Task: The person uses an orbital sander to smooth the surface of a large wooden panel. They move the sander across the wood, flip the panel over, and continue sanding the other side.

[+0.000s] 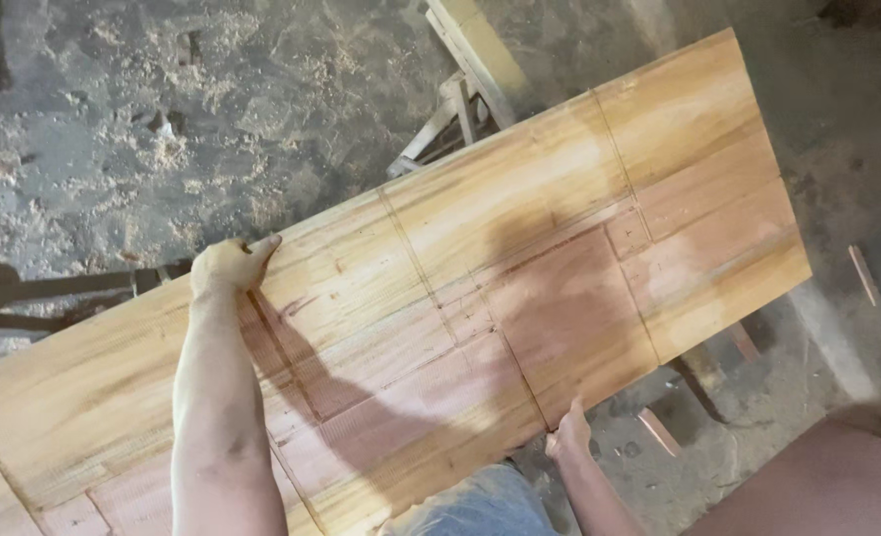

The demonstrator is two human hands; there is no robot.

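Left forearm lay across the wooden door panel (440,298); left hand (227,266) curled over its far long edge, right hand (569,434) pinched the near edge. Panel was tilted above the sawdust-strewn floor (163,119). Judged stiff, fairly heavy, awkward; opposite long edges suit gripping.

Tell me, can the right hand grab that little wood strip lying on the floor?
Probably not right now. The right hand grips the near edge of the big wooden panel, while the small wood strip lies apart on the floor beside it.
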